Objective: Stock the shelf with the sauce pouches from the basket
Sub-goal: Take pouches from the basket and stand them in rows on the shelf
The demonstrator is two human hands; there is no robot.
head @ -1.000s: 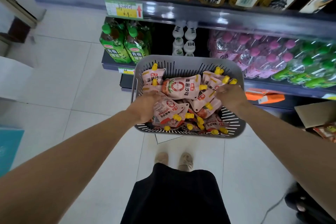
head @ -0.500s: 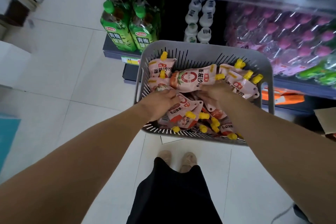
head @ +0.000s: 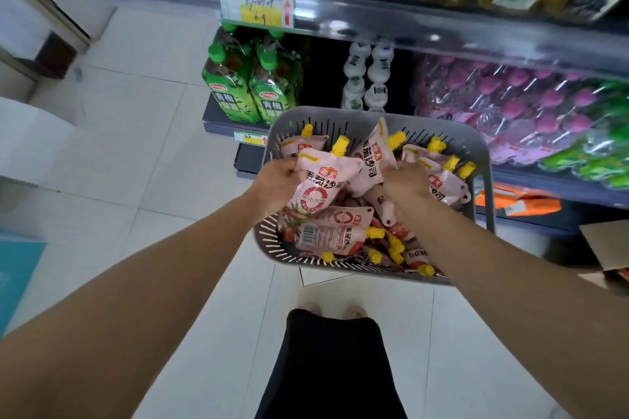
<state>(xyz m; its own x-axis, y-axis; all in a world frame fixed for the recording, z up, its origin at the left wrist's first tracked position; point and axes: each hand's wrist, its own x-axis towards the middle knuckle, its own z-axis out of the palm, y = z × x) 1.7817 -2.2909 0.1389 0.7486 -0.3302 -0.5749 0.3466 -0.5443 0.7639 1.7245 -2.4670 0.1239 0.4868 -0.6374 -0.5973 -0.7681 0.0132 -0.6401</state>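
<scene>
A grey slotted basket [head: 481, 160] stands on the floor in front of the shelf, filled with several pink sauce pouches with yellow caps. My left hand [head: 275, 185] grips one pouch [head: 321, 180] by its left edge, lifted upright above the pile. My right hand [head: 405, 182] holds a second pouch [head: 372, 153], also raised, cap pointing up and right. More pouches [head: 335, 235] lie flat beneath both hands.
The shelf edge [head: 408, 20] with a yellow price tag [head: 258, 8] runs above the basket. Below it stand green tea bottles [head: 252, 92], small white bottles [head: 367, 78] and purple-capped bottle packs [head: 510, 105]. A cardboard box [head: 606, 245] sits at right. My feet [head: 332, 309] are on white tiles.
Both hands were pressed down among the pouches; now each has closed on a pouch and raised it upright above the pile. The camera has tilted back up.
</scene>
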